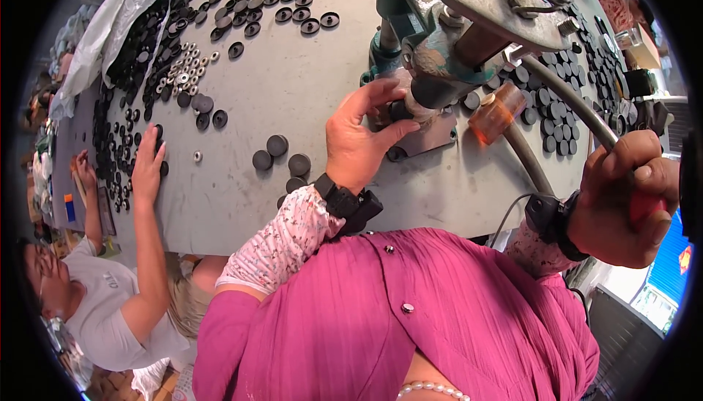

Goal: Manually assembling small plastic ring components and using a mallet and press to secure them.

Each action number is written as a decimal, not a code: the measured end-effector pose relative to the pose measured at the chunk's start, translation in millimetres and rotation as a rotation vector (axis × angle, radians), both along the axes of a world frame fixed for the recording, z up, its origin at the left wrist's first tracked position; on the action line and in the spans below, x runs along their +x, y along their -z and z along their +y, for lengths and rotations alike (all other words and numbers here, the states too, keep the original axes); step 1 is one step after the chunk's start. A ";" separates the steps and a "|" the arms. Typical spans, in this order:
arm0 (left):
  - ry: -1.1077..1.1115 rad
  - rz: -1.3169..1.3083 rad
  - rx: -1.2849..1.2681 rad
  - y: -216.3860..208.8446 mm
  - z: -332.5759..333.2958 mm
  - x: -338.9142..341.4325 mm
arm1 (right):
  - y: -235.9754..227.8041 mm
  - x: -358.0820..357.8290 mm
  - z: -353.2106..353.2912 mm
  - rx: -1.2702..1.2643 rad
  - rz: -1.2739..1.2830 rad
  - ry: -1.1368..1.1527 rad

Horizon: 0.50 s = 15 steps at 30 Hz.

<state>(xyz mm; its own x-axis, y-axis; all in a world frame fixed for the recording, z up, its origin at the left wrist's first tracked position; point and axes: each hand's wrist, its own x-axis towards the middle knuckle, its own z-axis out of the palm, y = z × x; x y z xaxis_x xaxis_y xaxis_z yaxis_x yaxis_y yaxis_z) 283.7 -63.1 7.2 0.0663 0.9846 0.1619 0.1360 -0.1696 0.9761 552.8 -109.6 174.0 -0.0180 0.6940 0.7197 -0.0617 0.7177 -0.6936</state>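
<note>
A green and bare-metal hand press (432, 46) stands on the grey table in front of me. My left hand (356, 141) reaches to its lower end, with thumb and fingers closed around a small black round cap (400, 110) under the press head. Part of the cap is hidden by the fingers and the press. My right hand (622, 207) is wrapped around the red grip (647, 208) of the long metal lever (571, 101) at the right. Several loose black caps (277, 145) lie left of my left forearm.
Piles of black caps (560, 119) cover the table's right side; more spread across the far left. Small silver rings (188, 68) form a cluster there. An orange translucent cylinder (498, 113) on a rod sits beside the press. A co-worker's hand (149, 159) rests at the left pile.
</note>
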 end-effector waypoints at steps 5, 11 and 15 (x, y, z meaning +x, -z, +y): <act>-0.034 0.044 0.086 3.9 5.1 14.9 | -0.3 -0.9 -1.4 -0.008 -0.007 0.028; -0.067 0.221 0.198 7.7 11.1 16.5 | 7.0 3.5 -11.5 -0.034 -0.047 -0.007; -0.050 0.254 0.223 -1.7 8.6 11.7 | 34.5 -3.0 -27.7 0.033 -0.085 0.069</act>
<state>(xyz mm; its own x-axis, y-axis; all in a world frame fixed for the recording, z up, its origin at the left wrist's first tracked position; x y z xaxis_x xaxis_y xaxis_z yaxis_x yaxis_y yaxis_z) 295.4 -54.4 8.9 0.0848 0.9299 0.3579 0.3833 -0.3620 0.8497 549.7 -137.2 139.5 -0.0330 0.6717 0.7401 0.0469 0.7407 -0.6702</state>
